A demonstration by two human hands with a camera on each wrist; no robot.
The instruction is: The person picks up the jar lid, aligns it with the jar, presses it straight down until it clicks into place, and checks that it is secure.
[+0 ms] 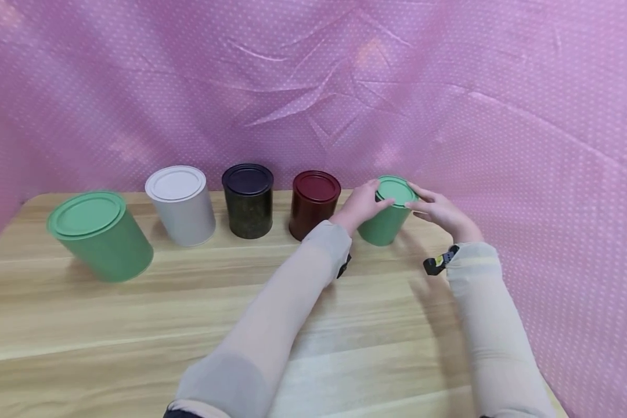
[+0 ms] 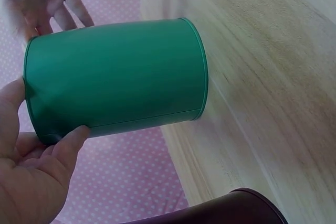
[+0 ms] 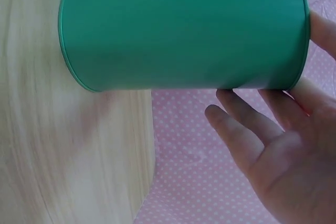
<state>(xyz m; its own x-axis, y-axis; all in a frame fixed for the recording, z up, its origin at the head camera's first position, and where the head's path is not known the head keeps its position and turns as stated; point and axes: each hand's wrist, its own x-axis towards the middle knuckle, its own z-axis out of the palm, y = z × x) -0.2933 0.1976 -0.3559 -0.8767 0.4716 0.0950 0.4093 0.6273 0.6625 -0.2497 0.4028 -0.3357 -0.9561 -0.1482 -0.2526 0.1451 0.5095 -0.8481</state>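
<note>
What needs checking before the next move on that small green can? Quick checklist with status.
1. Left hand on small green can: ok, fingers curl round the lid end.
2. Right hand on it: fingertips at the rim, fingers fairly straight; firm grip cannot tell.
3. Lid seated: ok, looks flush from the head view.
4. Can standing on the table: ok, base down near the back edge.
5. Gap to dark red can: not ok, left hand sits close beside it.
6. Other cans clear of the arms: ok, all stand further left.
</note>
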